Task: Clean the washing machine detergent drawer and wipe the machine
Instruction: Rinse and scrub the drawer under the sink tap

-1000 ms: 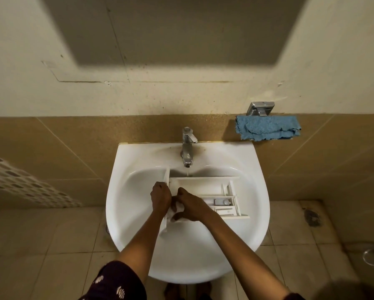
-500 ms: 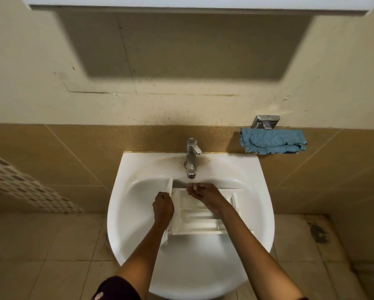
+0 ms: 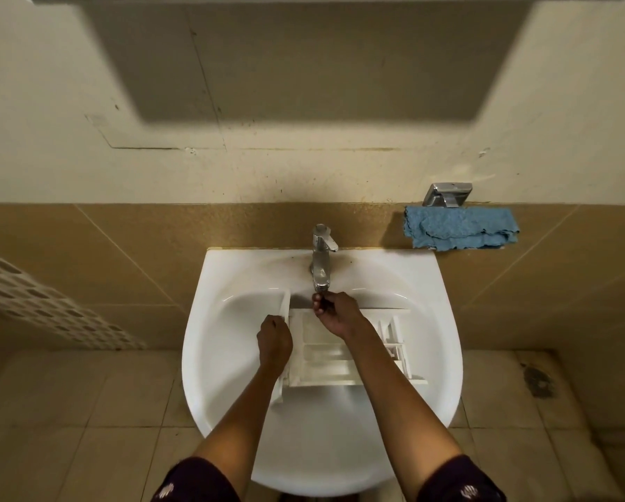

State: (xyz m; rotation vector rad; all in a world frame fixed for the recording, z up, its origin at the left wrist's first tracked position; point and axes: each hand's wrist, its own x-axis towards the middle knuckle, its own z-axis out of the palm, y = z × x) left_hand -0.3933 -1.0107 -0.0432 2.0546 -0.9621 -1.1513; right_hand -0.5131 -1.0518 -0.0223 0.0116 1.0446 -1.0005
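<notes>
Drawer [image 3: 325,371] and tap [image 3: 320,262] crowd the sink [image 3: 231,320]; left bowl lies free.

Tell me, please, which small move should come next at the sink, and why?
Probably move the right hand up to the faucet lever and open the water. The detergent drawer lies in the sink below the spout, the left hand grips its front panel, the right hand is curled at the spout tip, and no stream is visible.

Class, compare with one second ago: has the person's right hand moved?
Yes. The right hand went from beside the left hand, along the detergent drawer, to just under the tap.
</notes>
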